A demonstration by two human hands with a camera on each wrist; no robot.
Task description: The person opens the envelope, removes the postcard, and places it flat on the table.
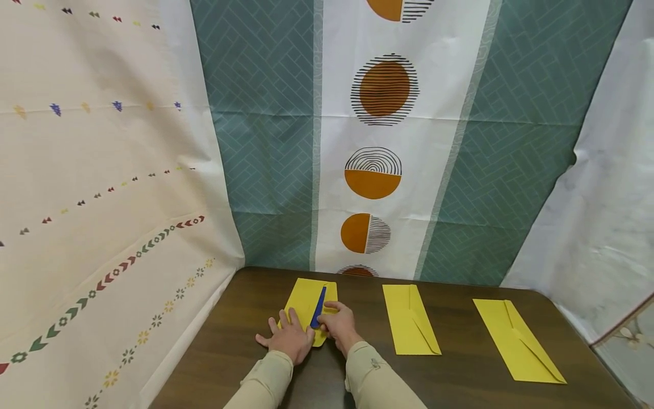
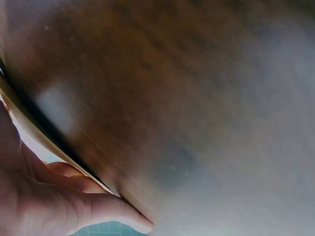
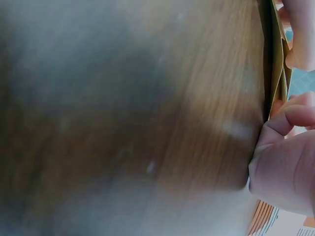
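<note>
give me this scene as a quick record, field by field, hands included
table: brown, wood-grained
left envelope: yellow, under both hands, blue strip showing
middle envelope: yellow, lying flat, untouched
right envelope: yellow, lying flat, untouched
left hand: fingers spread, on left envelope's near left part
right hand: at left envelope's right side, fingers bent, grip unclear

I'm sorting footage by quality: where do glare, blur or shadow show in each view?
Head: leftmost yellow envelope has clear edges, soft shadow on the cream patterned cloth; left wrist: tabletop mostly blurred, pale glare at lower right; right wrist: tabletop hazy at the left, wood grain sharper toward the right.
</note>
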